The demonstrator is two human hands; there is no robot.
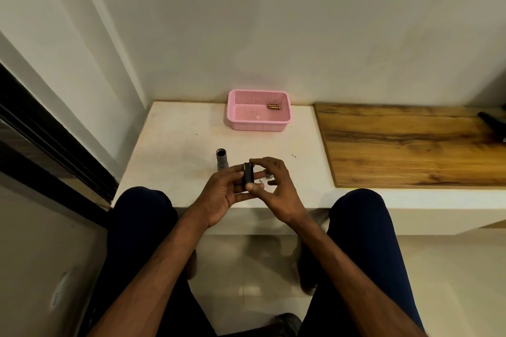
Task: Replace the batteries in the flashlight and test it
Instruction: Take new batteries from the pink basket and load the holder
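A grey flashlight body stands upright on the white ledge, its open end up. Just right of it, my left hand and my right hand together hold a small black battery holder over the ledge's front edge. My right thumb presses its lower end and my right fingers curl over its top. A small silver cap lies on the ledge, partly hidden behind my right hand. Copper-coloured batteries lie in a pink basket at the back.
A wooden board covers the ledge to the right, with a dark object at its far right end. A wall rises behind, a dark door frame runs on the left. My knees sit under the ledge's front edge.
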